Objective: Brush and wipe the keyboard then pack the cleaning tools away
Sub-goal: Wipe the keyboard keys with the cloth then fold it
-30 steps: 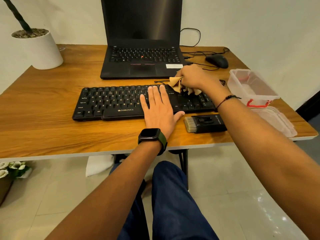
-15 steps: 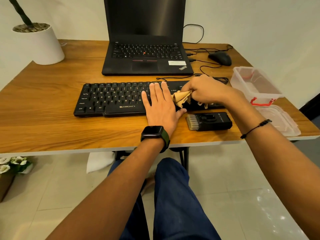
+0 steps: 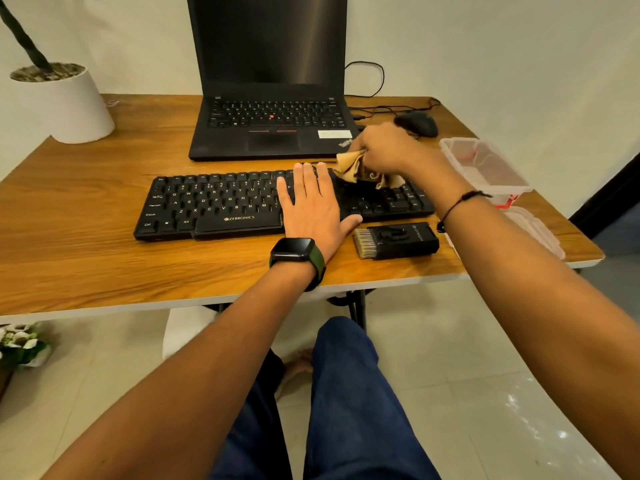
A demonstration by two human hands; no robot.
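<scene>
Since half a second before, my right hand [image 3: 384, 150] had swept its bunched cloth [image 3: 360, 167] from the keyboard's [image 3: 221, 206] middle to its far right rows. Left hand [image 3: 311, 206] lay flat and open, pinning the keys. Wiping continued, I judged; brush [image 3: 396, 240] waited on the tabletop [image 3: 69, 216] near the open box [image 3: 485, 164].

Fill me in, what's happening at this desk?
A person is wiping the black keyboard. The right hand presses a bunched tan cloth on its upper right keys, while the left hand lies flat on it, steadying it. The brush lies on the desk in front, and the clear container stands open at right.
</scene>
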